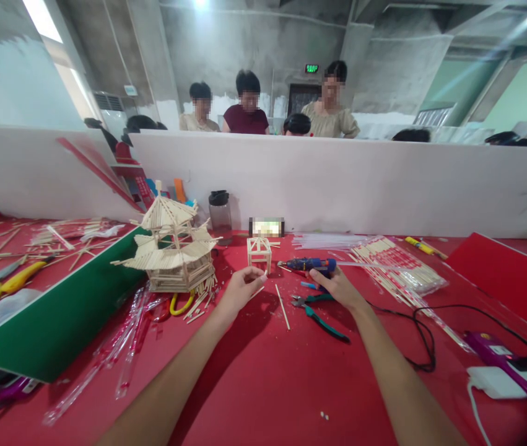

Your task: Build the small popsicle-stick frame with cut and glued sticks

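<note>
My left hand (243, 286) is closed in a pinch on a short pale wooden stick (265, 271). Its fingertips are at the lower front of a small open frame of sticks (258, 244). Whether they also touch the frame, I cannot tell. My right hand (336, 286) is wrapped round a blue hot glue gun (312, 264), its nozzle pointing left toward the frame. A clear glue stick (360, 265) juts from the gun's back. Between my hands a loose stick (282, 306) lies on the red table, and green-handled cutting pliers (321, 319) lie below the gun.
A tiered stick pavilion (174, 251) stands at left, beside a green board (65, 316). A bottle (220, 214) and phone (267, 227) are behind. Packed sticks (397, 263), a black cable (423, 322) and a purple power strip (500, 359) lie right. People (247, 111) are beyond the white partition (337, 179).
</note>
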Demonstrator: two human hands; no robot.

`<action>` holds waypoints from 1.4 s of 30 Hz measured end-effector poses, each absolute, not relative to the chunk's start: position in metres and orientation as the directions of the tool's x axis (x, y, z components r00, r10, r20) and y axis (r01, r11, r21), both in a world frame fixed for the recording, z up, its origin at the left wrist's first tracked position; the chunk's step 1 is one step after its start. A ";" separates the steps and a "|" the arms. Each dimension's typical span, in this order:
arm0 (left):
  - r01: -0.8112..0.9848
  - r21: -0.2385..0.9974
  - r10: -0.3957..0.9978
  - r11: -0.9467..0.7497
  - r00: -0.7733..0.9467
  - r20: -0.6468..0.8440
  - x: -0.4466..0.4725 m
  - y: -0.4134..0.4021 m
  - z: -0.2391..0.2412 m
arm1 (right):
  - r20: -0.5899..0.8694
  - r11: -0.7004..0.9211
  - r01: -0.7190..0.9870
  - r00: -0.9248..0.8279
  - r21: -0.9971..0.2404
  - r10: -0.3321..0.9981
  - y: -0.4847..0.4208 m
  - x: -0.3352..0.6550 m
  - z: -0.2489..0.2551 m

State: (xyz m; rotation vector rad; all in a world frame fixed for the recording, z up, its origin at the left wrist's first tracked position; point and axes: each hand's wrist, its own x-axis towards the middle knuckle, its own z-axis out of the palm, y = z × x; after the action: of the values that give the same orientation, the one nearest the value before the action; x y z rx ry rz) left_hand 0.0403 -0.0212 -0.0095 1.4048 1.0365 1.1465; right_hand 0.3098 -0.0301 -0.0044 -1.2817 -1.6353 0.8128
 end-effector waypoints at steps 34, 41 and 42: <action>-0.499 0.815 0.951 0.295 0.240 -0.197 0.045 -0.030 -0.003 | 0.482 0.566 0.549 -0.306 -0.615 0.821 -0.034 0.293 -0.014; -0.491 0.825 0.958 0.279 0.204 -0.203 0.047 -0.034 0.001 | 0.477 0.565 0.561 -0.314 -0.604 0.821 -0.036 0.291 -0.012; -0.492 0.826 0.959 0.277 0.198 -0.203 0.047 -0.035 0.001 | 0.471 0.564 0.565 -0.320 -0.602 0.822 -0.036 0.291 -0.011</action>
State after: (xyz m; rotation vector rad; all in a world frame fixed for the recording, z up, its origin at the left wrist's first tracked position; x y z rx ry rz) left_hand 0.0473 -0.0347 0.0010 0.6980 0.8255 1.1389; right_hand 0.2911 -0.0362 -0.0114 -1.1098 -2.0235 0.4229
